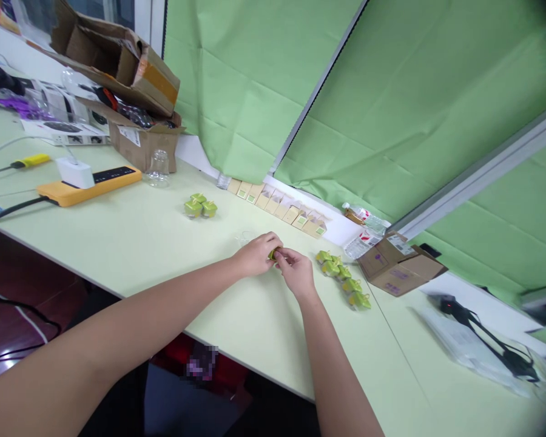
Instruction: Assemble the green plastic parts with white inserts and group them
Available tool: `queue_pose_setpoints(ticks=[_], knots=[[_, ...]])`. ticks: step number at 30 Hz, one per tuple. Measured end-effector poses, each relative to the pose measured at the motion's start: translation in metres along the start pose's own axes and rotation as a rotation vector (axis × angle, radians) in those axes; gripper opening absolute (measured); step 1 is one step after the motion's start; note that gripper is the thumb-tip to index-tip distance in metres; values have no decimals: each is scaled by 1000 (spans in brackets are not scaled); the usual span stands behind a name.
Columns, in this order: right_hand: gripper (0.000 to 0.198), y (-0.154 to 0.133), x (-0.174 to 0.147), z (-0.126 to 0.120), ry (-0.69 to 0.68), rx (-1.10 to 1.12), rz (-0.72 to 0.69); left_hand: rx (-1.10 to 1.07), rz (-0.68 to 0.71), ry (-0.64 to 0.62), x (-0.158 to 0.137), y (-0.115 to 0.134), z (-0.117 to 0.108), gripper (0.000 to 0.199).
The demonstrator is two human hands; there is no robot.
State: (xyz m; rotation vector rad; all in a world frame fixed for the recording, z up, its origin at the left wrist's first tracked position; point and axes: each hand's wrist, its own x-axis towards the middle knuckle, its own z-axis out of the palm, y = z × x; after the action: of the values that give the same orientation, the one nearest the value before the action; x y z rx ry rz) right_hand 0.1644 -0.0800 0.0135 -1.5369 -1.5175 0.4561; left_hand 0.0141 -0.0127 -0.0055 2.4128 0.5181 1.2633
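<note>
While both of my hands meet over the middle of the pale green tabletop, I have a small yellow-green object pinched between them. The left hand curls around it from one side and the right hand closes on it from the other, fingertips touching, so most of the piece is hidden and I cannot tell its exact form.

Judging by its neighbours, it looks like a light, stiff little thing, probably thin card or plastic, that would crush or slip if squeezed hard. I would hold it by its flat sides with fingertips only, not by any thin top loop.

Just to the right of my right hand, a row of similar green pieces with small loops runs along the table. A cluster of three green cube-shaped pieces sits well apart to the upper left. Along the back edge stands a line of small cream cartons, with crumpled clear plastic wrappers and a flattened brown cardboard box near them. Farther left lie an orange power strip with a white adapter, a small clear glass jar and an open brown cardboard box.
</note>
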Motion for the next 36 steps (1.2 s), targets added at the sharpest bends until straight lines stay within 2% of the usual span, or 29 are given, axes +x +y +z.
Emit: queue_pose_setpoints(ticks=[21,30,36], knots=[[30,1,1,0,-32,8,5,-11,-20,-26,-1,1,-1,25],[27,0,0,2,19,-31,0,-10,-5,-23,0,1,-1,28],[24,0,0,6,101,-65,-3,-21,36,5,0,3,0,35]])
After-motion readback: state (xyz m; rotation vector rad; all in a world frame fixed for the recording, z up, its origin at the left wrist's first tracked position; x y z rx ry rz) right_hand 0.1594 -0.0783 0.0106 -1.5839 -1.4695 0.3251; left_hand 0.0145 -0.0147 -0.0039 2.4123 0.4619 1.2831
